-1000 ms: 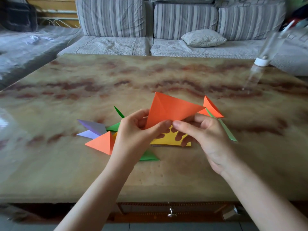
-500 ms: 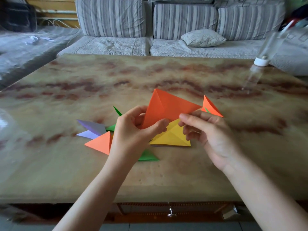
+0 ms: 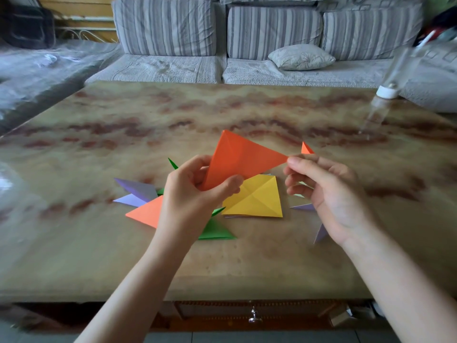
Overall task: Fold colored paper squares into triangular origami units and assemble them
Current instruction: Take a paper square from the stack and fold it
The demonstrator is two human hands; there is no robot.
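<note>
Left hand pinches the orange triangle by its lower corner, above the worktop. Right hand, fingers curled, touches the triangle's right tip; whether it grips is unclear. Yellow square lies flat beneath, with folded units beside it. Clear bottle stands at the far right edge, its contents indiscernible.

A pillow lies on the striped sofa behind the table.

Creased square lies on the table, folded units left of it, sofa behind.
</note>
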